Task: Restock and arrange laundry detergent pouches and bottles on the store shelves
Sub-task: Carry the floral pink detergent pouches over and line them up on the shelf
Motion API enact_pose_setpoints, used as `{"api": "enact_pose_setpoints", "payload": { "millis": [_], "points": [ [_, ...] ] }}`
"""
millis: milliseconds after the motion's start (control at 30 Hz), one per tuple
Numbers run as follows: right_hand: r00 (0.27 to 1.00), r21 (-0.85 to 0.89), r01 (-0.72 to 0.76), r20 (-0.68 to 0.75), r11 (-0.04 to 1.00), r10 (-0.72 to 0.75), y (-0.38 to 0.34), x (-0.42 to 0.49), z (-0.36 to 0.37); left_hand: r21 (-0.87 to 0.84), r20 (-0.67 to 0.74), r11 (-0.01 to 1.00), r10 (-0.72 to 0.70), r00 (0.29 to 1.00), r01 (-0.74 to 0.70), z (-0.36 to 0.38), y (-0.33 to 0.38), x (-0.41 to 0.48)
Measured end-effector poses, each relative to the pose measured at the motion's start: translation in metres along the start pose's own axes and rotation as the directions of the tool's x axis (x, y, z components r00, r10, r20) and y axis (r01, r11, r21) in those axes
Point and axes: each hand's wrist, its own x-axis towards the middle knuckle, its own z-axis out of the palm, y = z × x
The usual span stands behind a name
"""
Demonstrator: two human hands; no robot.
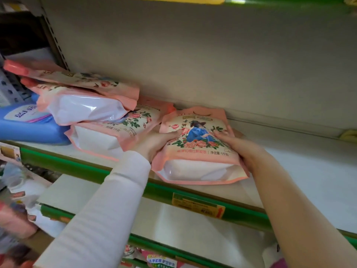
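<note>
Head view puts the pouch (199,149) mid-frame, resting on the shelf (299,171) near its front edge, with my left hand (156,144) and right hand (237,146) clamped on its two sides, thumbs on the printed face. It looks soft, full and slick, so I'd grip the bulging flanks, not the thin seams. Left of it lie stacked pouches (92,111) and a blue bottle (29,128).

Dim soft light, glare on stacked pouch (85,108), blurred lower-left edge.
</note>
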Motion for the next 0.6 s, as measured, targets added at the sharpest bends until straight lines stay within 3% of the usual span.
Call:
{"api": "enact_pose_setpoints", "payload": {
  "millis": [67,300,400,600],
  "points": [
    [0.999,0.002,0.046,0.013,0.999,-0.046,0.001,-0.004,-0.004,-0.039,0.018,0.999,-0.009,1.0,0.01,0.003,-0.002,-0.005],
    [0.979,-0.09,0.196,-0.034,0.977,-0.199,-0.007,-0.038,-0.013,-0.058,-0.026,0.98,0.19,0.981,-0.191,0.023,0.007,-0.023],
    [0.978,-0.113,0.189,-0.072,0.975,-0.198,-0.02,-0.058,-0.016,-0.088,-0.026,0.977,0.191,0.981,-0.192,0.03,0.012,-0.038],
    [0.959,-0.126,0.282,0.029,0.951,-0.281,-0.022,-0.086,-0.014,-0.101,-0.051,0.964,0.243,0.969,-0.247,0.032,0.011,-0.065]
  ]
}}
